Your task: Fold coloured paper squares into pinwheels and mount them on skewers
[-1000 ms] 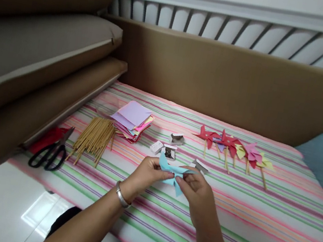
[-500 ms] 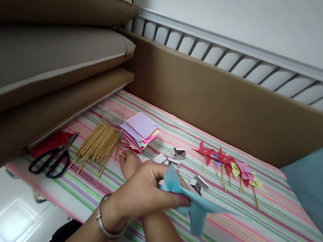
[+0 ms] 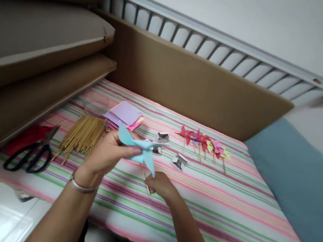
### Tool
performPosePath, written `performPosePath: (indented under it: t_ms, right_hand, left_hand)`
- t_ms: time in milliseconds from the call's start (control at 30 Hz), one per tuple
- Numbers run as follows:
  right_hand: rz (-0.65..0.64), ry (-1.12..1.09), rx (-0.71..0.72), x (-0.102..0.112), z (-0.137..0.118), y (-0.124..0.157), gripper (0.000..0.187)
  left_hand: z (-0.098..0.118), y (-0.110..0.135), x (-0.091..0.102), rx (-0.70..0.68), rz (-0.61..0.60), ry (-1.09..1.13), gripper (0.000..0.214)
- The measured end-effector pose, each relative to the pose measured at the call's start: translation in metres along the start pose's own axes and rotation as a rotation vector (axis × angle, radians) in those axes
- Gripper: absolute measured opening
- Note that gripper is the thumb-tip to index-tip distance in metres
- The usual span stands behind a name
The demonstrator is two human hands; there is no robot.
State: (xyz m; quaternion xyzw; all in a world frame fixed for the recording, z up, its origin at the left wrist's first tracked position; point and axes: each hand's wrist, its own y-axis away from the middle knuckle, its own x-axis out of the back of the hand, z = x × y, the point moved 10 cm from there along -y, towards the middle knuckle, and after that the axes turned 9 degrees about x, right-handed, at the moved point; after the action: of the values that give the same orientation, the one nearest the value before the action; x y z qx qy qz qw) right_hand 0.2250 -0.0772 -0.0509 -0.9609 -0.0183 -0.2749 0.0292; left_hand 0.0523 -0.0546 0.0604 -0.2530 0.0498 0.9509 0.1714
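Note:
Closed around a light blue paper pinwheel [image 3: 144,145] is my left hand [image 3: 109,149], its thumb on the front of the folded blades. My right hand [image 3: 161,185], below and to the right, grips a thin wooden stick [image 3: 143,172] that runs up behind the pinwheel. Whether the stick touches the paper is hidden. Left of my left hand lies a pile of wooden sticks [image 3: 82,136]. Behind it sits a stack of coloured paper squares [image 3: 127,113], a lilac one on top.
Small open boxes [image 3: 178,162] lie beyond my hands. Several finished pinwheels [image 3: 200,138] rest at the back right. Black-handled scissors [image 3: 31,152] and red material [image 3: 25,136] are at the left, beside stacked cushions [image 3: 42,66]. A tan panel [image 3: 187,79] stands behind.
My right hand has come back from beside the stick pile, uncrossing from under my left arm, and now holds a stick below the pinwheel. The view has shifted right.

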Motion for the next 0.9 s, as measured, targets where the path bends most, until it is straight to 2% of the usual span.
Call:
performPosePath:
  t_ms: [67, 167, 267, 367, 433, 533, 633, 733, 900]
  right_hand:
    - [-0.072, 0.076, -0.142, 0.018, 0.025, 0.02, 0.02]
    - [-0.046, 0.182, -0.231, 0.038, 0.042, 0.032, 0.017]
    - [0.005, 0.243, -0.27, 0.033, 0.045, 0.023, 0.013]
    - [0.017, 0.207, -0.289, 0.02, 0.048, 0.01, 0.01]
    - [0.005, 0.109, -0.276, 0.017, 0.049, 0.003, 0.008]
    - [0.001, -0.077, -0.222, 0.027, 0.045, -0.003, 0.014]
    - [0.071, -0.469, -0.161, 0.041, 0.036, -0.005, 0.018]
    - [0.138, -0.872, -0.133, 0.046, 0.028, -0.004, 0.02]
    - [0.175, -0.967, -0.139, 0.046, 0.024, -0.001, 0.02]
  left_hand:
    - [-0.02, -0.012, 0.011, 0.052, 0.011, 0.079, 0.019]
    - [-0.057, -0.029, 0.023, 0.13, 0.019, 0.189, 0.016]
    - [-0.086, -0.038, 0.027, 0.183, 0.022, 0.249, 0.017]
    - [-0.1, -0.04, 0.02, 0.224, -0.028, 0.225, 0.014]
    - [-0.108, -0.039, 0.011, 0.265, -0.066, 0.171, 0.015]
    - [-0.123, -0.036, -0.003, 0.351, -0.112, 0.056, 0.019]
    - [-0.137, -0.033, -0.013, 0.414, -0.15, -0.08, 0.021]
    - [-0.144, -0.029, -0.023, 0.432, -0.224, -0.211, 0.018]
    - [-0.142, -0.023, -0.033, 0.445, -0.278, -0.28, 0.018]
